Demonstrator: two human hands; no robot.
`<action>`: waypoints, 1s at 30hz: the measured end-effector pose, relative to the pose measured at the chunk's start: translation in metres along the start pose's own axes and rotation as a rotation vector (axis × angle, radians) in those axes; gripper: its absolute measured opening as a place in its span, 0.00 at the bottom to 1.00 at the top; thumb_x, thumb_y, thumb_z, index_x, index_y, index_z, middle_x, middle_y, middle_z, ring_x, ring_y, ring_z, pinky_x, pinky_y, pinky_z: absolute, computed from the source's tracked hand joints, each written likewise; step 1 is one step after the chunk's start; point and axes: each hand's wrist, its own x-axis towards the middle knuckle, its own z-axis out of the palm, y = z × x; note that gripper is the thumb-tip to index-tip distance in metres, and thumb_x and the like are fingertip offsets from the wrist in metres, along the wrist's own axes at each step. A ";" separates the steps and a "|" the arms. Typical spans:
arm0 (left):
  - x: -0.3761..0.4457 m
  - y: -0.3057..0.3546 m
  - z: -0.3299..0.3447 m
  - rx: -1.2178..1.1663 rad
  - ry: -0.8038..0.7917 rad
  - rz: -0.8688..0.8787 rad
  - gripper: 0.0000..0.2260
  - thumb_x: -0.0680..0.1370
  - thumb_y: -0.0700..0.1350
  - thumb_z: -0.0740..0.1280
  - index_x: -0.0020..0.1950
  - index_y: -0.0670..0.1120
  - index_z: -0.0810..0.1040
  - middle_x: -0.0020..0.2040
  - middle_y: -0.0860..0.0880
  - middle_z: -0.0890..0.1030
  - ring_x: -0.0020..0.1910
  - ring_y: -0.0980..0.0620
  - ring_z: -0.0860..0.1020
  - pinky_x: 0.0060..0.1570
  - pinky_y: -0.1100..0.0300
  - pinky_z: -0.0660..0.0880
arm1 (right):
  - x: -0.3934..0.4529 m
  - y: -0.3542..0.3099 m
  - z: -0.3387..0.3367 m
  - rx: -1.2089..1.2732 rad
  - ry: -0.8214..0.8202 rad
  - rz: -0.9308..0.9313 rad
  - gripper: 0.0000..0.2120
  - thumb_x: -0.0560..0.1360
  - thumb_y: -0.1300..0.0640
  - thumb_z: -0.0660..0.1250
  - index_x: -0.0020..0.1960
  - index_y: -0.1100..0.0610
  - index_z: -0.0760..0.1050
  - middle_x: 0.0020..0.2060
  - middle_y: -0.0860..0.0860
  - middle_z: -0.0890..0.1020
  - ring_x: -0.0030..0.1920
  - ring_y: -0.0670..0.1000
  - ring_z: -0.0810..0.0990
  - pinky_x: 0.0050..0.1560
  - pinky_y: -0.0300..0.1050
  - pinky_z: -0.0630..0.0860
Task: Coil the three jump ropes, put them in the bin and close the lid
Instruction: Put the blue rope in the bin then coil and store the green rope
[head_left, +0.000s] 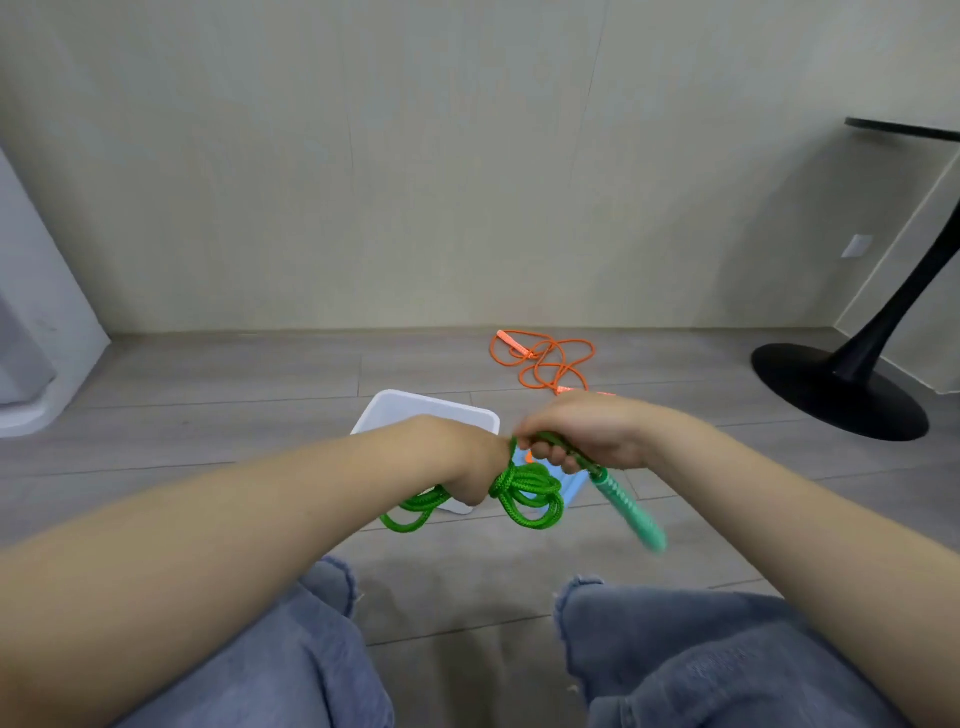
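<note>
Wall (467, 156) fills the far half, wood floor (208, 374) below it. Black table (841, 389) with a round base stands far right; a grey-white unit (31, 312) sits at the left edge. Your knees in jeans (701, 665) fill the near edge.

Bin (415, 408), white, sits on the floor mid-frame, just behind your hands, mostly hidden by them; a blue part (571, 491) shows at its right side, with something orange inside.

Orange rope (545, 358) lies loose and uncoiled on the floor, far right of the bin.

Green rope (530, 493) hangs in loops over the bin from your left hand (467, 467); the grip is turned away, fingers hidden, so can't tell how it holds. Your right hand (576, 431) has fingers curled tight round the green strand just above its handle (628, 509), which points down-right, blurred.

Third rope not made out.
</note>
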 end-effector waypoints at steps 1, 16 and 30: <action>0.004 -0.005 0.003 -0.041 0.014 -0.014 0.15 0.77 0.39 0.61 0.63 0.42 0.66 0.41 0.48 0.72 0.39 0.47 0.72 0.36 0.57 0.68 | -0.003 -0.003 0.003 0.120 -0.051 0.022 0.10 0.79 0.55 0.60 0.41 0.57 0.73 0.28 0.48 0.71 0.25 0.45 0.66 0.25 0.35 0.64; 0.005 -0.052 -0.001 -1.020 0.126 0.166 0.13 0.67 0.33 0.61 0.48 0.47 0.73 0.30 0.51 0.75 0.35 0.50 0.70 0.34 0.59 0.68 | 0.001 0.012 0.033 0.409 -0.322 -0.158 0.12 0.83 0.53 0.53 0.53 0.57 0.73 0.35 0.55 0.78 0.33 0.51 0.74 0.37 0.43 0.76; -0.007 -0.065 -0.021 -1.773 0.018 0.200 0.08 0.73 0.33 0.62 0.35 0.41 0.75 0.27 0.47 0.73 0.27 0.51 0.76 0.33 0.61 0.77 | 0.013 0.010 0.033 0.046 0.123 -0.354 0.17 0.83 0.46 0.53 0.49 0.58 0.73 0.41 0.53 0.77 0.42 0.45 0.76 0.49 0.40 0.76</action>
